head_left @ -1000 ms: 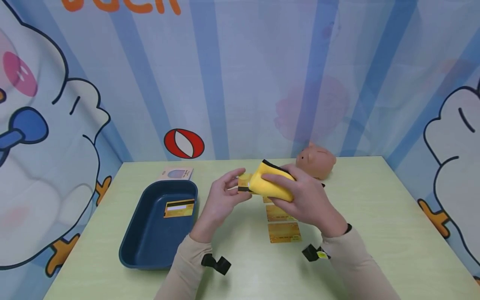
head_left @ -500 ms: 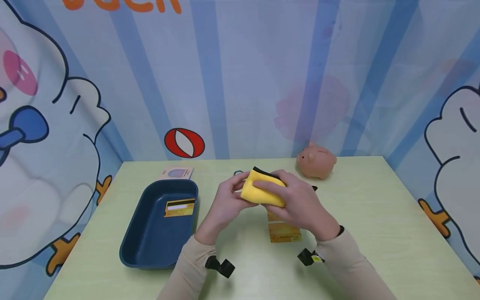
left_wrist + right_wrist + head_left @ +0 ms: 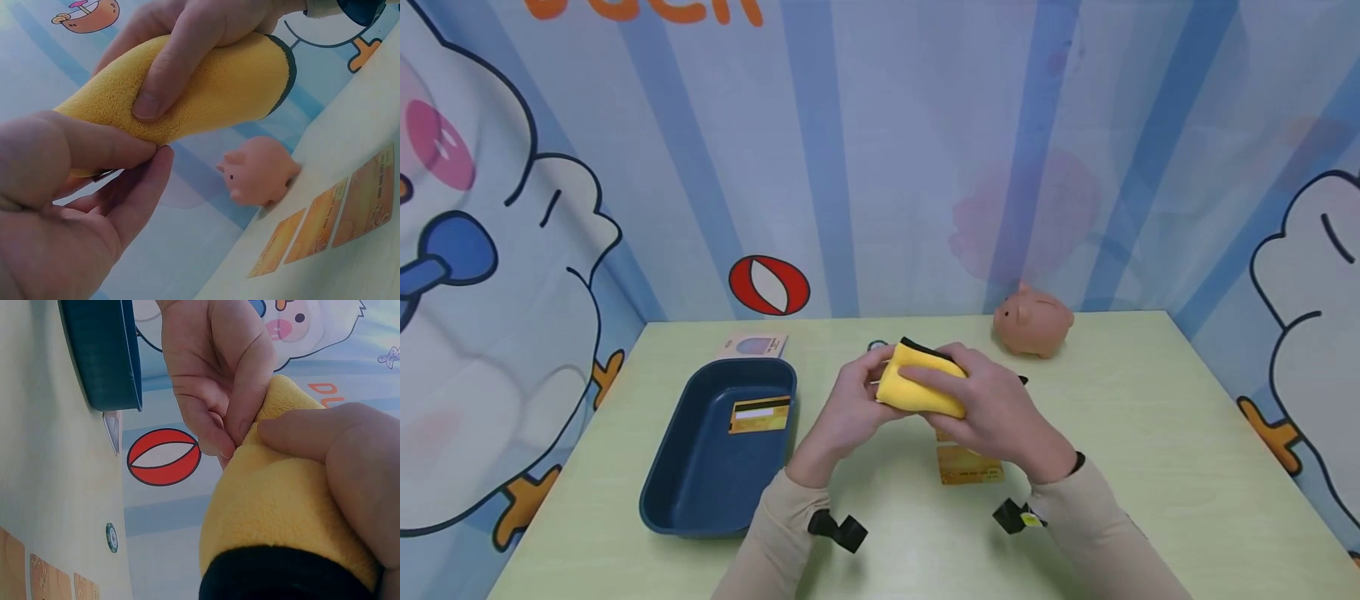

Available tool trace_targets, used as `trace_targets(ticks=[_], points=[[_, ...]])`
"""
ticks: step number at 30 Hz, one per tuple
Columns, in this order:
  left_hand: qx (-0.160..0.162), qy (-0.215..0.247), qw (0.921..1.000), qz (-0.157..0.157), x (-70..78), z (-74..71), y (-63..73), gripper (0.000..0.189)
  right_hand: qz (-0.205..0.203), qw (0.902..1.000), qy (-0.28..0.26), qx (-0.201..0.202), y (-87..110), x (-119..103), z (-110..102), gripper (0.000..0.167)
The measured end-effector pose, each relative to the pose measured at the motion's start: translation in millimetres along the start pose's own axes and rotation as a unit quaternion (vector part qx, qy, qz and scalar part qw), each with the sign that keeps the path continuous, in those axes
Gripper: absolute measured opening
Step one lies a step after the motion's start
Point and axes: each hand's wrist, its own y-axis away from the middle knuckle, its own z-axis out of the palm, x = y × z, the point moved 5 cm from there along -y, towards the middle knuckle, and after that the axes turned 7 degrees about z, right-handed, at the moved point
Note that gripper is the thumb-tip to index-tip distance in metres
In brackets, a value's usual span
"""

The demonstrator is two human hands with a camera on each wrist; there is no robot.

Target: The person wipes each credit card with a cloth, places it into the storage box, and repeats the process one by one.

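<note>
A folded yellow cloth (image 3: 921, 387) with a black edge is raised above the table in the head view. My right hand (image 3: 992, 404) grips it, thumb pressed against its near side. My left hand (image 3: 853, 404) pinches at the cloth's left end, thumb against fingers. Only a thin dark-edged sliver of a gold card (image 3: 105, 175) shows at the left fingers in the left wrist view; the cloth and fingers hide the rest. Gold cards (image 3: 970, 465) lie in a column on the table below the right hand, partly covered by it in the head view.
A dark blue tray (image 3: 658, 500) stands at the left with a black-striped gold card (image 3: 760, 415) inside. Behind it lies a pale printed card or booklet (image 3: 752, 346). A pink piggy bank (image 3: 1033, 323) sits at the back right. A green-rimmed chip (image 3: 111, 537) lies beyond the hands.
The cloth and right hand have moved left and slightly down toward the left hand. The cloth now covers the black-striped gold card that earlier showed between the left fingers and the cloth.
</note>
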Motion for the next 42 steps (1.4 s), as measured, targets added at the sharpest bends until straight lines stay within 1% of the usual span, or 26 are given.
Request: trace_targets(ticks=[5, 7, 11, 15, 18, 23, 28, 37, 42], points=[[-0.016, 0.006, 0.9998, -0.003, 0.9, 1.0, 0.8, 0.076, 0.008, 0.9998, 0.002, -0.016, 0.6, 1, 2, 0.048], [-0.018, 0.011, 0.9998, -0.001, 1.9, 1.2, 1.0, 0.076, 0.011, 0.9998, 0.004, -0.017, 0.7, 1, 3, 0.048], [-0.001, 0.015, 0.9999, 0.005, 4.2, -1.3, 1.2, 0.077, 0.015, 0.9997, 0.010, -0.015, -0.3, 0, 1, 0.048], [0.019, 0.033, 0.9993, 0.005, 8.4, -7.0, 1.5, 0.073, 0.016, 0.9995, 0.023, -0.010, -2.1, -1, -2, 0.049], [0.028, 0.049, 0.9984, 0.007, 10.8, -11.6, 1.5, 0.072, 0.016, 0.9994, 0.031, -0.006, -3.0, -1, -4, 0.050], [0.037, 0.053, 0.9979, 0.008, 11.7, -17.1, 2.5, 0.073, 0.024, 0.9989, 0.038, -0.009, -3.2, 2, -7, 0.051], [0.054, 0.053, 0.9971, 0.007, 12.2, -21.5, 3.7, 0.073, 0.035, 0.9983, 0.045, -0.012, -2.2, 7, -9, 0.053], [0.079, 0.070, 0.9943, -0.010, 11.9, -25.1, 2.3, 0.074, 0.024, 0.9979, 0.059, 0.010, -0.4, 17, -17, 0.048], [0.090, 0.072, 0.9933, -0.012, 13.6, -28.6, 3.8, 0.075, 0.019, 0.9972, 0.069, 0.023, 0.6, 22, -20, 0.047]])
